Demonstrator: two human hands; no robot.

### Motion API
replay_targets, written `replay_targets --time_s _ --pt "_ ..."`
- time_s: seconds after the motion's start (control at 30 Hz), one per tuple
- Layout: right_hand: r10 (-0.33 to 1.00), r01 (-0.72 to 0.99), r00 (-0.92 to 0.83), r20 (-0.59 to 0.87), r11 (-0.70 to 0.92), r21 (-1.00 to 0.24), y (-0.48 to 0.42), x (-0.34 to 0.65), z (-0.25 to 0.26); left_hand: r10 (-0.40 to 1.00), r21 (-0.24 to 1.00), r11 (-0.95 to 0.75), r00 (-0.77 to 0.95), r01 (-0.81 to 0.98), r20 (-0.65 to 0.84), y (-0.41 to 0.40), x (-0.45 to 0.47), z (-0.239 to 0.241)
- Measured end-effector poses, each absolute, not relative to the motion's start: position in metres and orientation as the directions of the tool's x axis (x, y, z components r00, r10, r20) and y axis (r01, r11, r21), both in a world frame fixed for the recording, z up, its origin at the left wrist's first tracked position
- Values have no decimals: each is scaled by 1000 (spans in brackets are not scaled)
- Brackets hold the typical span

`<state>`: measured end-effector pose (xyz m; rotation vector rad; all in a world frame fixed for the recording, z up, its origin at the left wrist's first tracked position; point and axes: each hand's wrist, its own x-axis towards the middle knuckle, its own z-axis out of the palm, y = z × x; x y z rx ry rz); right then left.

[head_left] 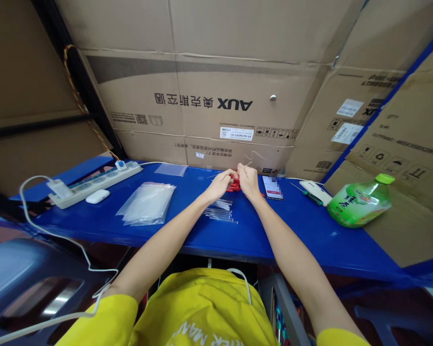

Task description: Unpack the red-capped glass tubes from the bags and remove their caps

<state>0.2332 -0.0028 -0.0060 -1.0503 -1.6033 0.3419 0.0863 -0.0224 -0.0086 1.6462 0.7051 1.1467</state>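
Note:
My left hand (222, 185) and my right hand (248, 180) meet near the back of the blue table, fingers closed in a pinch. A thin, blurred rod-like piece (251, 160) sticks up from my right fingertips. A faint thin line points left from my left hand; what those fingers grip is too small to make out. Several small red pieces (234, 184) lie under and between the hands, partly hidden by them. Just in front, a bundle of thin shiny rods (220, 211) rests on the table.
Clear plastic bags (147, 204) lie left, another bag (171, 169) behind. A power strip (97, 181) and white earphone case (97, 196) sit far left. Rightward are a phone (273, 187), a white device (315, 192), a green-handled tool (314, 198) and a green bottle (359, 202). Cardboard (216, 72) walls the back.

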Motion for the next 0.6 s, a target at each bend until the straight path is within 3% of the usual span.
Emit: replay_targets --time_s 0.1,0.23,0.4,0.6 --pt "841 287 95 532 489 -824 2 237 -4 825 949 -291 469 -123 314 -24 87 -7" --pt "935 19 32 354 353 -935 6 237 -1 754 926 -358 547 -121 363 -27 87 -6" --pt "971 -220 -65 231 212 -952 -2 230 3 719 893 -432 548 -129 427 -31 86 1" --pt "979 -288 -145 142 95 -953 -9 225 5 724 892 -433 540 -131 430 -38 83 8"
